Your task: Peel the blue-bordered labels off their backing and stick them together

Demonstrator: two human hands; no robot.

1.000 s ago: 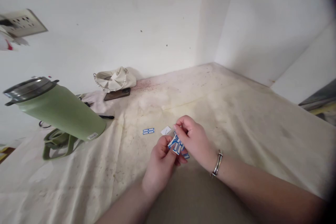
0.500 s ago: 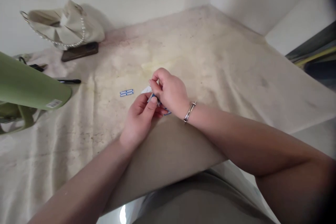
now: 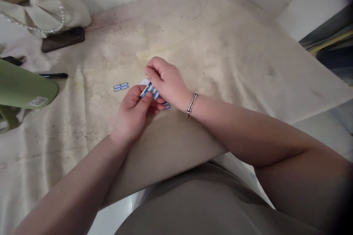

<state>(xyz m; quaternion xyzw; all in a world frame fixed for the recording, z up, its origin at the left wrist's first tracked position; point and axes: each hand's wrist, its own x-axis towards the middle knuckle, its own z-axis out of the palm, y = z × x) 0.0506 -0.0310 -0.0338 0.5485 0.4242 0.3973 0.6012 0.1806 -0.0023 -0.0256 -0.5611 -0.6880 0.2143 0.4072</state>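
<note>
My left hand (image 3: 134,108) is closed on a small sheet of blue-bordered white labels (image 3: 151,90), its thumb pressed on the near edge. Just above and to the right, my right hand (image 3: 168,80) has thumb and forefinger pinched together at the sheet's far side. Whatever those fingertips hold is too small to make out. Part of another blue-edged label piece (image 3: 166,106) shows beneath the left fingers. A separate strip of blue-bordered labels (image 3: 121,87) lies flat on the cloth to the left. A bit of white paper (image 3: 144,81) peeks out beyond the left fingers.
Cream cloth (image 3: 209,51) covers the table. At left stand a green tumbler (image 3: 24,84) and, farther back, a cream bag (image 3: 68,13) with a pearl strap. A dark phone-like slab (image 3: 63,39) lies before the bag, a black pen-like stick (image 3: 56,75) beside the tumbler.
The view has shifted, so everything sits farther left and higher. The label sheet in my left hand now turns its printed face to me, and more of it shows.
</note>
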